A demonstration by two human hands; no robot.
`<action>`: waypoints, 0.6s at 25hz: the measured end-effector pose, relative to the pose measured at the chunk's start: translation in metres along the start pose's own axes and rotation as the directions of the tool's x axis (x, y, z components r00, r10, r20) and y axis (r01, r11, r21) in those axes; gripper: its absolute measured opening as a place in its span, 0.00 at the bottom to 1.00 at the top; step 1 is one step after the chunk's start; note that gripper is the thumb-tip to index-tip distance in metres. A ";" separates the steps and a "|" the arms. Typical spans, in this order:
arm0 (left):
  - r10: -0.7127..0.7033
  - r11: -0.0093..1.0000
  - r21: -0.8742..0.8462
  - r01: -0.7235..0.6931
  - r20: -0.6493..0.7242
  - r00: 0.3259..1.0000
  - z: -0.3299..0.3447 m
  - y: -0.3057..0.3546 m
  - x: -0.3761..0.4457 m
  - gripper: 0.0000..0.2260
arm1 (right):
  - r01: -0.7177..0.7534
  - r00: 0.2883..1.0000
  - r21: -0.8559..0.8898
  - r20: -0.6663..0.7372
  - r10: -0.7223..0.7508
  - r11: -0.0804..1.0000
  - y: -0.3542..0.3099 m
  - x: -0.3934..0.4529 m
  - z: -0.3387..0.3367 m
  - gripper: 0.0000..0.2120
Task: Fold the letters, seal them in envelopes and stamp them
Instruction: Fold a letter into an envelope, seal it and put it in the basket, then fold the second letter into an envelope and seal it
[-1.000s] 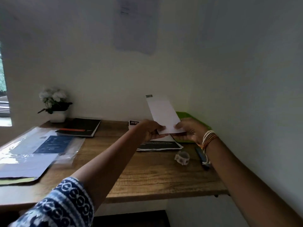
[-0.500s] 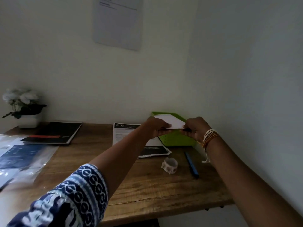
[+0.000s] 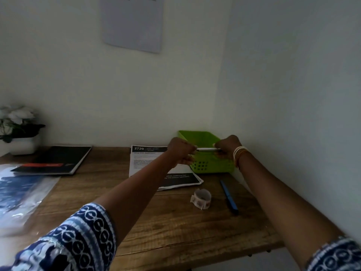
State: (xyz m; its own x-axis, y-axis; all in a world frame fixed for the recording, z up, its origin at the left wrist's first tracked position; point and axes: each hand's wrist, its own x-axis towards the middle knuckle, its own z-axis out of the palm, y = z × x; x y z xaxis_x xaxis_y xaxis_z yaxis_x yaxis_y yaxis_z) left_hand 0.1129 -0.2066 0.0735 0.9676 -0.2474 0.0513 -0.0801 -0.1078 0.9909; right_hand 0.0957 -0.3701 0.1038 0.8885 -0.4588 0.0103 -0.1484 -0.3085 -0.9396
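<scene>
A white envelope [image 3: 207, 149] is held flat and edge-on between both hands, just over the front rim of a green basket [image 3: 213, 165] in the table's far right corner. My left hand [image 3: 180, 151] pinches its left end and my right hand [image 3: 227, 146] pinches its right end. A stack of printed letters [image 3: 148, 159] lies on the wooden table [image 3: 175, 222] under my left forearm. A roll of stamps [image 3: 202, 198] stands near the middle right, with a blue pen [image 3: 229, 196] beside it.
A black notebook [image 3: 56, 159] lies at the back left, near a white flower pot [image 3: 21, 132]. Clear plastic sleeves with dark paper [image 3: 21, 194] cover the left side. A sheet of paper [image 3: 132, 22] hangs on the wall, and the side wall runs close on the right.
The envelope went from upright in front of me to flat and lower, over the green basket. Both hands moved forward and down with it; the view turned right.
</scene>
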 end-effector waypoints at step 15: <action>0.141 0.802 0.591 0.082 -0.322 0.936 -0.123 -0.054 -0.082 0.14 | 0.539 0.840 -0.515 0.280 -0.464 0.666 0.016 -0.126 0.115 0.15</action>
State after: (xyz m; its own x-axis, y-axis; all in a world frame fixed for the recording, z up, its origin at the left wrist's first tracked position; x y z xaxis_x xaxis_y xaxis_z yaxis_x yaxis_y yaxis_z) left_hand 0.0668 -0.0620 0.0313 0.9716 0.0633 0.2280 -0.1263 -0.6760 0.7260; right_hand 0.0316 -0.2218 0.0479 0.9371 -0.0092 0.3491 0.1569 -0.8820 -0.4443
